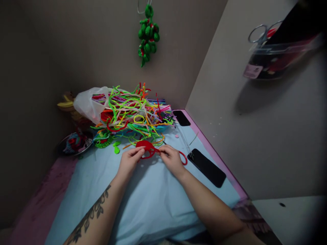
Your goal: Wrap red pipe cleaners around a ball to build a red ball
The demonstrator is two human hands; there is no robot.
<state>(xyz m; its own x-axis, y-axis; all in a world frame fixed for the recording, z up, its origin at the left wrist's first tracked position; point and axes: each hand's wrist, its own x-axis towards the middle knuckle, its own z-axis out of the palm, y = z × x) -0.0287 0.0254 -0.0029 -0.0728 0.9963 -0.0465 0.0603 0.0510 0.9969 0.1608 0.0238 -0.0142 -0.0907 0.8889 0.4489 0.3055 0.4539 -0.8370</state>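
Note:
Between my two hands is a red pipe-cleaner piece [144, 145], rounded and solid at its left end, with thin open loops toward the right. My left hand [131, 160] pinches its left side between thumb and fingers. At the other end, my right hand [172, 160] is closed on a thin red strand of the same piece. Red-handled scissors [184, 159] appear to lie under my right hand, which hides most of them. Left of my hands are small bright green pieces [117, 149] and a green pipe-cleaner figure [102, 140].
Behind my hands, a pile of colourful pipe cleaners [133, 109] spills from a white plastic bag [89, 103]. A metal bowl [88, 147] stands left. Two black phones [207, 168] lie on the right. A green ornament [148, 37] and a clear container [270, 63] hang on the walls.

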